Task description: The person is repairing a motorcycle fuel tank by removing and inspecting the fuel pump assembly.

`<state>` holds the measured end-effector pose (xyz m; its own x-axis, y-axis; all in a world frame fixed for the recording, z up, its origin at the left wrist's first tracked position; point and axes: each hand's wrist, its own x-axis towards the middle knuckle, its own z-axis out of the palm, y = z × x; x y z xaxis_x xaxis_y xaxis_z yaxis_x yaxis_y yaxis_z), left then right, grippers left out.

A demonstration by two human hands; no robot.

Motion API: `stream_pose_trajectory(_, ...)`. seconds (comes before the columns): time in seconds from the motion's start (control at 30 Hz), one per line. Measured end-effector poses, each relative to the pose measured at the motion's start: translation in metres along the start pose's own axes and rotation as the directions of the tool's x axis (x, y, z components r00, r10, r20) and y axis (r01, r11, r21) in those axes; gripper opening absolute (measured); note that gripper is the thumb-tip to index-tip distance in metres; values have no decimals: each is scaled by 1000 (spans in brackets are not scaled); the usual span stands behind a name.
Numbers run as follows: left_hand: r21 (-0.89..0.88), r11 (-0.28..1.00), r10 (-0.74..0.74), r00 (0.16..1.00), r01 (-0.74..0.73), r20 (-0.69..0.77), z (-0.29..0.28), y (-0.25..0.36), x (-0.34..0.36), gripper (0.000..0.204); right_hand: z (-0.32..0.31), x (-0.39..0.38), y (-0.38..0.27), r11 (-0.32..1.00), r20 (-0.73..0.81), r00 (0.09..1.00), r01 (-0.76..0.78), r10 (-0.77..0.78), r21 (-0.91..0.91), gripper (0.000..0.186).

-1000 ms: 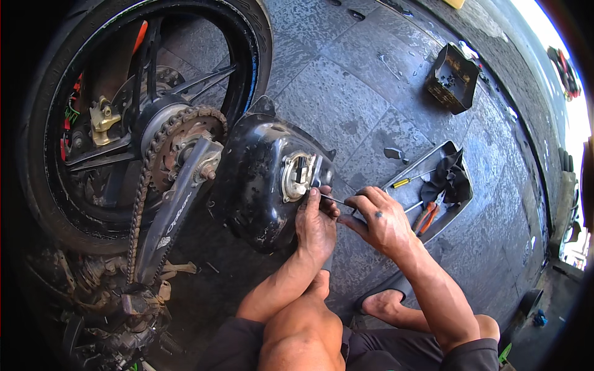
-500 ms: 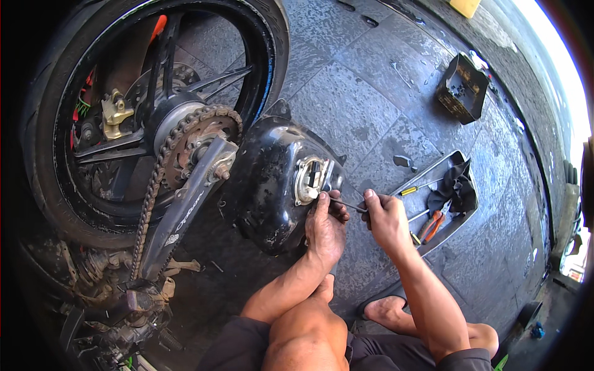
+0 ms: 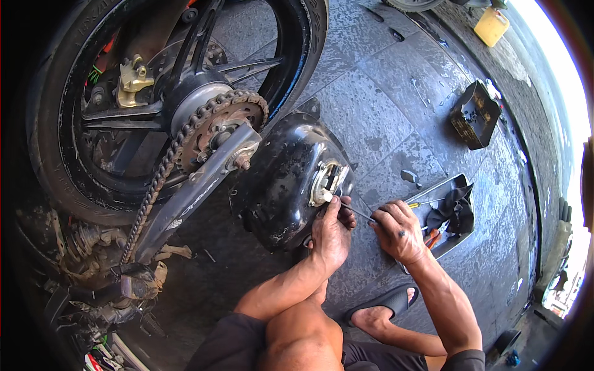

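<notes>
A dented black fuel tank lies on the floor beside the rear wheel. A fuel pump unit, with a pale metal flange and white and black parts, is set in its right side. My left hand is closed beside the unit, its thumb against the near end of a thin metal rod. My right hand is wrapped palm down round the rod's other end. Its fingers hide that end, so I cannot tell what tool it is.
A spoked rear wheel with a rusty chain and a swingarm stands at left. Right of my hands, a tray holds a yellow-handled screwdriver, orange-handled pliers and black cloth. Farther off are a dark bin and a yellow jerrycan.
My right hand has rolled from a thumb-up pinch to a palm-down grip on the rod. My left hand keeps its place by the pump unit. The whole view has shifted.
</notes>
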<state>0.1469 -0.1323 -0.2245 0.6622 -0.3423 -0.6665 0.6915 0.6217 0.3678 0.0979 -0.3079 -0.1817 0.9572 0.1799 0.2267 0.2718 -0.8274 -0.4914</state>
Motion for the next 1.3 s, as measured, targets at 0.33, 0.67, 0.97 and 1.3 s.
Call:
stream_pose_trajectory(0.33,126,992,-12,991,-5,132,26,-5,8,26,-4,-5,-11,953,-155,942,-280,296,117,25)
stream_pose_trajectory(0.67,30,999,24,994,-27,110,37,-2,30,23,-4,20,-16,920,-161,911,-354,379,167,18)
stream_pose_trajectory(0.97,12,1000,4,998,-5,66,43,2,25,24,-8,27,-17,894,-148,890,-399,431,204,16)
stream_pose_trajectory(1.3,-36,999,-8,987,14,159,47,-2,28,24,-32,55,-12,94,487,422,-821,765,564,42)
